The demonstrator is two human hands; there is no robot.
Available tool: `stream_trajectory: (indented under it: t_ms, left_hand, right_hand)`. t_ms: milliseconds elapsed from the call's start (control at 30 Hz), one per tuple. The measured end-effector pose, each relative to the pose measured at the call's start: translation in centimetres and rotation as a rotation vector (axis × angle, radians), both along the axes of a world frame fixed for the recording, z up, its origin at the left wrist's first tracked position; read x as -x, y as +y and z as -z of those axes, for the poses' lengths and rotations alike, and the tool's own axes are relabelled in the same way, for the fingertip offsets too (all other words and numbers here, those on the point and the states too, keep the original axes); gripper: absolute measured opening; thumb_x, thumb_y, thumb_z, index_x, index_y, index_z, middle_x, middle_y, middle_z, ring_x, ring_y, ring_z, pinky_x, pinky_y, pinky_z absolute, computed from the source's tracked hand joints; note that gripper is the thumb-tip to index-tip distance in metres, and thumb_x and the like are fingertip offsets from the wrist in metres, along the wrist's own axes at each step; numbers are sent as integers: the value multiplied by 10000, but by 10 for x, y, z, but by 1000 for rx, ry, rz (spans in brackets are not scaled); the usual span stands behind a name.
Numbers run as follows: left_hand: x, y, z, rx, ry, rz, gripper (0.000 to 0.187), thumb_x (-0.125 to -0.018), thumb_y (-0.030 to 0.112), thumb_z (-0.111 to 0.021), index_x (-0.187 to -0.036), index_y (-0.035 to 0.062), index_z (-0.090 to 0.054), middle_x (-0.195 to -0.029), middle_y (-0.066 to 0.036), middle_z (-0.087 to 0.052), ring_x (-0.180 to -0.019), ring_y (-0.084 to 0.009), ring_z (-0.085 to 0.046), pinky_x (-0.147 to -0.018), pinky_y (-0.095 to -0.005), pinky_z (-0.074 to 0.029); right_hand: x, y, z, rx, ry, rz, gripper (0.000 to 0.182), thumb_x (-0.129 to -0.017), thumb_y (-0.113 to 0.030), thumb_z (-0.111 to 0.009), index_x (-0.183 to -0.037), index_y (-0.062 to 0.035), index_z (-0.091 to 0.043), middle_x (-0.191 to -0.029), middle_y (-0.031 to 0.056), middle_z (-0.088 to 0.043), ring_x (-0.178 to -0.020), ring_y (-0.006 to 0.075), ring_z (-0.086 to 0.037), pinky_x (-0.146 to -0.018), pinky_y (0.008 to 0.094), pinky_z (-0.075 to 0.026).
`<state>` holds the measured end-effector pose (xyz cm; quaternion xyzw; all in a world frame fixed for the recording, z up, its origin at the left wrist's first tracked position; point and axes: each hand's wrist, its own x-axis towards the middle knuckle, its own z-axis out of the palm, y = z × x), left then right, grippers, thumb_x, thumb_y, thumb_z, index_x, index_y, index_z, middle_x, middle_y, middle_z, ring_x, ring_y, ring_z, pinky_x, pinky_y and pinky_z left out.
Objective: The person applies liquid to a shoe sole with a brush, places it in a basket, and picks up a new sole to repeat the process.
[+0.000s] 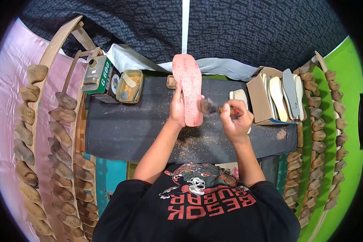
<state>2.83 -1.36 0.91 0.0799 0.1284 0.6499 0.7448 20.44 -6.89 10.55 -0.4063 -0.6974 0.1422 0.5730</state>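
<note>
My left hand (178,108) grips a pink shoe sole (188,86) by its edge, holding it upright over the table with its speckled, rough face in view. The thumb lies along the sole's left side, and the other fingers are mostly hidden behind it. To the right, my right hand (235,122) is closed around the red and black handle of a brush (210,108). The brush head is smeared by motion and sits right at the sole's lower right edge. Pink crumbs (189,147) are scattered on the dark tabletop below.
A cardboard box (259,101) of insoles stands at the right, with a pale insole (240,95) beside it. At the left are a green G 600 can (99,80) and a plastic tub (130,98). Racks of wooden shoe lasts (60,151) flank the dark table (121,129).
</note>
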Motion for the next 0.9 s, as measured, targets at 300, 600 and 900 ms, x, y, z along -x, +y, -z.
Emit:
stream_trajectory:
  t_ms: [300, 600, 900]
  left_hand:
    - [-12, -3, -14, -8, 34, 53, 579, -1045, 548, -319, -1298, 88, -565, -1028, -152, -702, -862, -258, -702, -776, -403, -587]
    - [2, -2, -5, -41, 167, 15, 606, -1029, 575, -347, -1259, 63, -574, -964, -140, -692, -829, -245, -696, -741, -390, -595]
    - [-6, -3, 2, -102, 17, 160, 598, -1038, 564, -310, -1255, 85, -595, -959, -171, -708, -814, -272, -710, -732, -402, -600]
  right_hand:
    - [2, 10, 0, -43, -10, 49, 87, -869, -21, -687, -901, 1, -609, -690, 45, -630, -575, 92, -571, -539, 246, -468]
    - [6, -25, 3, 20, -115, -68, 74, -838, 5, -688, -866, -9, -621, -670, 55, -615, -532, 119, -573, -506, 271, -462]
    - [27, -3, 6, 46, 96, -9, 70, -877, -25, -683, -899, -11, -618, -654, 23, -598, -560, 70, -551, -537, 256, -468]
